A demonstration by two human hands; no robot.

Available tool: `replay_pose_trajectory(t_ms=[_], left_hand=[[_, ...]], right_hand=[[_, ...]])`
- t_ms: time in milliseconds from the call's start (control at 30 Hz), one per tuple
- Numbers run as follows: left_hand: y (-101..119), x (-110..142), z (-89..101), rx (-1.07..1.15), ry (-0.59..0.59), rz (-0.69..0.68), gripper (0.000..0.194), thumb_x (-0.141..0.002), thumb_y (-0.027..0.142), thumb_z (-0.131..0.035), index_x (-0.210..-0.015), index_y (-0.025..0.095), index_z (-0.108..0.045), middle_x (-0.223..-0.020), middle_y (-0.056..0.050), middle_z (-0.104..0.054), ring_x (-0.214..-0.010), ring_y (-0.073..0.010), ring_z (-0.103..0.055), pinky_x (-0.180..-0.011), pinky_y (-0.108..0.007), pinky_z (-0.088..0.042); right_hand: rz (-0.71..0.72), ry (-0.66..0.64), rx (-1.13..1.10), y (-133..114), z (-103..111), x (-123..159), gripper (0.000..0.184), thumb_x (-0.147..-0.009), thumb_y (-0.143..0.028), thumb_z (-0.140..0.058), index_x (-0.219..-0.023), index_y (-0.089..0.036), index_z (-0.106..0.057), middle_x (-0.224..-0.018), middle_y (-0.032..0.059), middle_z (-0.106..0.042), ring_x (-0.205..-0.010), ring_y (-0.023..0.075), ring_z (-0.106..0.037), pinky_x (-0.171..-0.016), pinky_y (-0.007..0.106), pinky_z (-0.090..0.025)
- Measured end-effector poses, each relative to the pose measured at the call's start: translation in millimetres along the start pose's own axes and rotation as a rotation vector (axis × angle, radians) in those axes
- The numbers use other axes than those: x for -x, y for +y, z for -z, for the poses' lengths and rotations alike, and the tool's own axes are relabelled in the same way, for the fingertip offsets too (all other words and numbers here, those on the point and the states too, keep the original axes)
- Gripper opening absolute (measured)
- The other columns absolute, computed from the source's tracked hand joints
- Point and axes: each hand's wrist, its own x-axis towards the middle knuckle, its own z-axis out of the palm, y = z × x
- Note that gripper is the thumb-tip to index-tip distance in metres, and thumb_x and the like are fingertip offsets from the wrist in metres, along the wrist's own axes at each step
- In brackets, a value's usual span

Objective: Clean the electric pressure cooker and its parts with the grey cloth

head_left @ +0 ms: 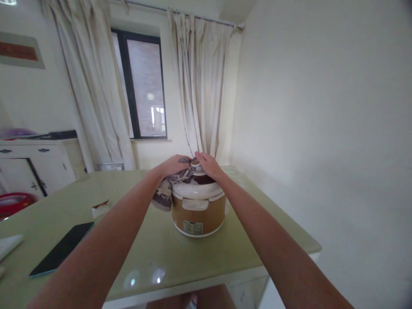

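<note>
A rice cooker (pixel 198 214) with a tan body, a white rim and a label low on its front stands upright on the table. My left hand (pixel 176 165) is closed on a grey and cream patterned cloth (pixel 165 193), which drapes over the cooker's left side. On the right of the cooker's top, my right hand (pixel 208 165) curls its fingers round the white knob of the lid (pixel 198 170). Both hands are close together at the knob, and part of the lid is hidden under them and the cloth.
The pale green glossy table (pixel 154 253) runs along a white wall on the right. To the left lie a dark tablet-like slab (pixel 62 249) and a small white box (pixel 101 209). Curtains (pixel 206 86) hang behind; a white cabinet (pixel 48 165) and a red basin (pixel 16 204) are at far left.
</note>
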Motion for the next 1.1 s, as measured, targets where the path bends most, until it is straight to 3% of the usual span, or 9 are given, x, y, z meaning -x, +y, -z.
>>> replay_pose_trajectory(t_ms=[100,233,433,533,600,700,833,933,1100], left_hand=[[7.6,27.6,-1.9,-0.084,0.056,0.021,0.046,-0.081,0.042,-0.052,-0.108,0.019,-0.081,-0.097,-0.003,-0.082,-0.091,-0.0249,-0.073,-0.087,-0.033,-0.056],[12.8,47.8,-7.1,-0.37,0.108,0.015,0.042,-0.09,0.043,-0.052,-0.118,0.027,-0.079,-0.11,-0.005,-0.082,-0.101,-0.0278,-0.074,-0.09,-0.034,-0.054],[11.6,5.4,-1.9,-0.662,-0.038,0.082,0.049,-0.092,0.03,-0.053,-0.138,0.034,-0.07,-0.128,-0.004,-0.078,-0.12,-0.0275,-0.07,-0.102,-0.036,-0.053],[17.6,-13.2,5.8,-0.745,-0.132,0.1,0.05,-0.092,0.029,-0.051,-0.139,0.034,-0.07,-0.133,-0.006,-0.076,-0.123,-0.0288,-0.07,-0.102,-0.038,-0.053],[23.4,-11.8,9.9,-0.75,-0.176,0.09,0.047,-0.092,0.027,-0.052,-0.134,0.033,-0.073,-0.13,-0.006,-0.077,-0.121,-0.0283,-0.071,-0.101,-0.037,-0.053],[31.8,12.6,10.1,-0.75,-0.16,0.067,0.045,-0.091,0.027,-0.052,-0.129,0.034,-0.075,-0.12,-0.006,-0.079,-0.115,-0.0276,-0.072,-0.098,-0.038,-0.053],[44.2,66.5,-8.4,-0.792,0.059,0.038,0.042,-0.092,0.032,-0.055,-0.13,0.032,-0.075,-0.109,-0.009,-0.079,-0.109,-0.0321,-0.069,-0.094,-0.045,-0.053],[57.7,96.3,-35.5,-0.64,0.159,-0.162,0.039,-0.089,0.026,-0.061,-0.125,0.033,-0.077,-0.112,-0.005,-0.08,-0.111,-0.029,-0.064,-0.097,-0.042,-0.051],[81.4,100.5,-72.8,-0.506,0.191,-0.417,0.033,-0.087,0.028,-0.069,-0.118,0.034,-0.078,-0.119,-0.001,-0.08,-0.11,-0.0284,-0.061,-0.099,-0.046,-0.046]], right_hand=[[0.017,0.03,0.075,-4.8,-0.9,1.4,0.065,-0.107,-0.071,-0.036,-0.088,-0.021,-0.073,-0.093,0.0072,-0.074,-0.096,0.0221,-0.066,-0.089,0.031,-0.043],[0.024,0.026,0.142,-12.1,-3.1,1.1,0.066,-0.107,-0.069,-0.036,-0.081,-0.02,-0.071,-0.088,0.0082,-0.073,-0.09,0.0218,-0.066,-0.082,0.03,-0.041],[0.066,0.02,0.197,-15.3,-2.9,1.8,0.056,-0.11,-0.059,-0.042,-0.085,-0.02,-0.073,-0.087,0.0071,-0.074,-0.089,0.0196,-0.067,-0.079,0.028,-0.041],[0.071,0.01,0.213,-15.6,-1.5,3.6,0.053,-0.111,-0.056,-0.042,-0.088,-0.02,-0.074,-0.092,0.0084,-0.076,-0.093,0.0201,-0.069,-0.08,0.028,-0.042],[0.062,0.012,0.228,-17.0,-0.8,5.2,0.053,-0.112,-0.055,-0.041,-0.089,-0.021,-0.074,-0.094,0.0088,-0.077,-0.095,0.0208,-0.07,-0.082,0.029,-0.043],[0.045,0.033,0.249,-19.4,-1.0,7.0,0.054,-0.112,-0.056,-0.04,-0.087,-0.021,-0.073,-0.095,0.0092,-0.077,-0.096,0.0221,-0.069,-0.083,0.03,-0.044],[0.027,0.046,0.234,-18.3,-4.6,4.3,0.056,-0.11,-0.059,-0.04,-0.084,-0.021,-0.072,-0.091,0.0105,-0.076,-0.092,0.0235,-0.069,-0.081,0.031,-0.044],[0.034,0.053,0.18,-13.6,-7.8,-0.5,0.06,-0.109,-0.064,-0.04,-0.081,-0.021,-0.071,-0.089,0.0102,-0.076,-0.093,0.0238,-0.069,-0.083,0.032,-0.045],[-0.037,0.025,-0.045,-4.8,-6.5,-4.0,0.067,-0.103,-0.075,-0.04,-0.09,-0.021,-0.077,-0.098,0.0091,-0.079,-0.099,0.0239,-0.071,-0.091,0.033,-0.048]])
